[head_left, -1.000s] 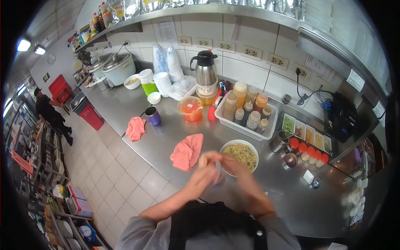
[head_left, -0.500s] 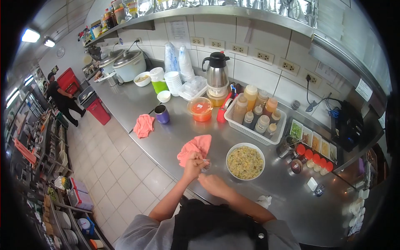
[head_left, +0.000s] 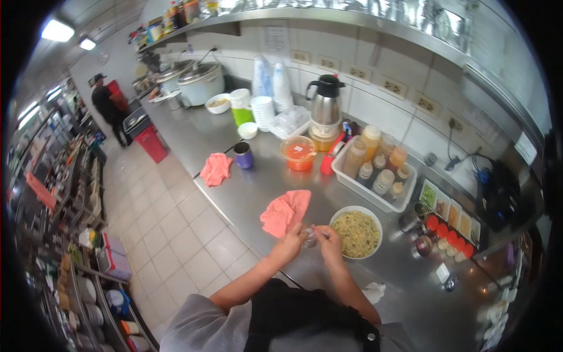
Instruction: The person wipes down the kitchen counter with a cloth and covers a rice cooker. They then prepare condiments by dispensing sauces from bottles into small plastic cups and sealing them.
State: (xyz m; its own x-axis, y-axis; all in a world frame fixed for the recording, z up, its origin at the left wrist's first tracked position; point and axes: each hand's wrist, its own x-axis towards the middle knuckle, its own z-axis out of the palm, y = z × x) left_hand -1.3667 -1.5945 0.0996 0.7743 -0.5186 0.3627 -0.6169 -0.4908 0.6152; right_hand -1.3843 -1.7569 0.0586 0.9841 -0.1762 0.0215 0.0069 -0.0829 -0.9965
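My left hand (head_left: 287,245) is closed on a small clear, shiny thing (head_left: 308,238), perhaps plastic; its exact kind is too small to tell. My right hand (head_left: 328,239) pinches at the other side of it, and what lies between those fingertips cannot be made out. Both hands are in front of me over the steel counter (head_left: 258,188). A crumpled pink cloth (head_left: 286,212) lies just beyond my left hand. Close to my right hand stands a white bowl of fried rice (head_left: 356,233).
Beyond are a purple cup (head_left: 243,155), an orange-filled tub (head_left: 298,154), a basket (head_left: 375,190) of sauce bottles and a thermos jug (head_left: 326,100). Red-lidded jars (head_left: 450,239) stand at right. Left are another pink cloth (head_left: 216,169), the tiled floor and a distant person (head_left: 109,108).
My right hand has risen and come up against the small clear thing in my left hand. The view has shifted, so the counter items appear farther right. The distant person has changed posture.
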